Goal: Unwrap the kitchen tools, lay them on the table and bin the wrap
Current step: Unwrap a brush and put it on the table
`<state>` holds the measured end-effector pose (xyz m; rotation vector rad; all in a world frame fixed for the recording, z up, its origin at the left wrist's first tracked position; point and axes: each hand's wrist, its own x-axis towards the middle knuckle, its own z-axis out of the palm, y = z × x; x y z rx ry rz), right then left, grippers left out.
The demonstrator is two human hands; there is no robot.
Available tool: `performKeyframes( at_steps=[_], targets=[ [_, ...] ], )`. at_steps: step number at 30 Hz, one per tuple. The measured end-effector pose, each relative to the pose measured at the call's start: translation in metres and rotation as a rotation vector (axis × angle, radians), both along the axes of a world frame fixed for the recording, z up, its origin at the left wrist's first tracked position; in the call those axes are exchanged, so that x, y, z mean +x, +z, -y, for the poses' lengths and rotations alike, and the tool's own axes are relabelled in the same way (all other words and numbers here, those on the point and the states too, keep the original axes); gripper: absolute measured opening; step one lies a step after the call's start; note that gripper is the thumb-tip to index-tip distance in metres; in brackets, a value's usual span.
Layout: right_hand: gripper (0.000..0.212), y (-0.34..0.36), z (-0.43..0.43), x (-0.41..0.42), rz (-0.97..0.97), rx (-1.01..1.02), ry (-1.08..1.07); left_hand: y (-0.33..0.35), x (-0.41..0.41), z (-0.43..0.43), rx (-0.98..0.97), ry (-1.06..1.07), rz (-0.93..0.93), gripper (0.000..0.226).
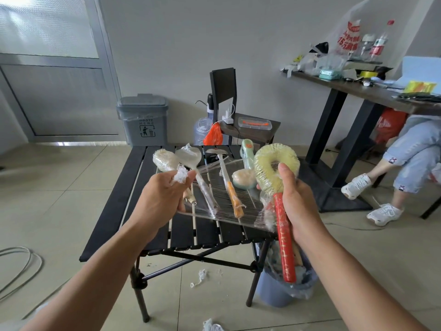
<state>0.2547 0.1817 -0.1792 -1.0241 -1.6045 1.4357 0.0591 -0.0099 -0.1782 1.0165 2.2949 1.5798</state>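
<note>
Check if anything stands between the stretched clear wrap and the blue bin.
Yes: the red-handled yellow loop brush, gripped by the right hand, hangs over the blue plastic bin, with the clear plastic wrap clinging to it.

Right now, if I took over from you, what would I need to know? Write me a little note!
Left hand: pinches the bunched end of the cling wrap.
Right hand: grips the yellow-headed brush, which has a red handle.
The wrap stretches between them, partly off the brush, above the black table.
Other tools lie on the table; the spoon and the scrubber look still wrapped.
Left: free the brush, lay it down, drop the wrap in the blue bin, then unwrap the rest.
</note>
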Motion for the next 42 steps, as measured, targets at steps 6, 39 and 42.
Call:
performKeyframes(
  at_steps=[6,39,42],
  targets=[
    [0.066,0.006,-0.004,0.003,-0.033,0.026,0.042,0.001,-0.006,0.002,0.044,0.007,0.012,0.051],
    [0.075,-0.021,0.026,-0.017,-0.147,-0.471,0.165,-0.005,0.033,-0.017,0.455,-0.189,0.787,0.020],
    [0.075,-0.018,0.029,-0.017,-0.153,-0.498,0.163,-0.003,0.034,-0.019,0.370,-0.248,0.776,0.038]
  ],
)
